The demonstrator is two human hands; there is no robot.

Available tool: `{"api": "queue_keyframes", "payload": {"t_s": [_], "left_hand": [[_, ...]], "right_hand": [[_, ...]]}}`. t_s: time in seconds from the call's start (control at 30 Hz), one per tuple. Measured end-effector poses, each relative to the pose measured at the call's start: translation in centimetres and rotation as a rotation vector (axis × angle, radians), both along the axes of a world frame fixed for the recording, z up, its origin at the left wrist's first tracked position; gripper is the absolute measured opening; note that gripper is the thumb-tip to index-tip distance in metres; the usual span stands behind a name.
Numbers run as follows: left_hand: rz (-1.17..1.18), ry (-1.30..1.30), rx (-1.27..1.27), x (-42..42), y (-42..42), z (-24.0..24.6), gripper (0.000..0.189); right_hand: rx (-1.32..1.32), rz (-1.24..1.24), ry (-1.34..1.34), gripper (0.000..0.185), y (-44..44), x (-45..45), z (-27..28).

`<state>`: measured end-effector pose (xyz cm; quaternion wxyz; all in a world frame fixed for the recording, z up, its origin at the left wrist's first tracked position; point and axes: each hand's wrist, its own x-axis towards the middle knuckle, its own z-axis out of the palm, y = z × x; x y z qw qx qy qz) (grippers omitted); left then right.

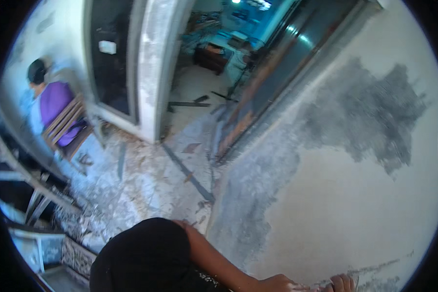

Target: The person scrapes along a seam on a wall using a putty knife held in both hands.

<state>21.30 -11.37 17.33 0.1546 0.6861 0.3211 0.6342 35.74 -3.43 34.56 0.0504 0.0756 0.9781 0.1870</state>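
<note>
My left hand [280, 283] is low in the head view, at the end of a bare forearm that comes out from beside black clothing. My right hand [341, 283] is a little to its right with fingers curled, partly cut off by the lower edge. Both are close to the lower part of a plastered wall [332, 204]. Something pale shows between the hands; what it is, and whether either hand grips it, cannot be told. Rough grey patches [368, 109] and a dark crack-like line [379, 267] mark the wall.
A person in purple [54, 102] sits on a slatted wooden chair [64, 118] at the left, facing away. Debris covers the floor [138, 182], with a dark strip [188, 173] across it. Beyond a doorway is a cluttered room. Furniture frames [40, 182] stand lower left.
</note>
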Motion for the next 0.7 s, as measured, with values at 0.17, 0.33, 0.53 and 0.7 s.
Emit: {"api": "queue_keyframes", "payload": {"t_s": [0.17,0.33,0.53,0.7], "left_hand": [[-0.073,-0.062,0.135,0.2,0.9,0.4,0.038],[-0.019,0.004,-0.105,-0.5,0.4,1.7,0.034],[-0.101,-0.076,-0.166,-3.1,1.7,2.0,0.031],[-0.116,-0.106,-0.296,-1.2,1.5,2.3,0.031]], "right_hand": [[0.161,0.008,0.074,0.024,-1.1,0.2,0.4],[0.11,-0.02,0.194,0.012,0.9,0.2,-0.6],[0.311,-0.159,0.649,0.011,-3.7,1.5,-4.7],[-0.26,-0.303,1.652,0.016,-7.7,5.8,-16.7]]}}
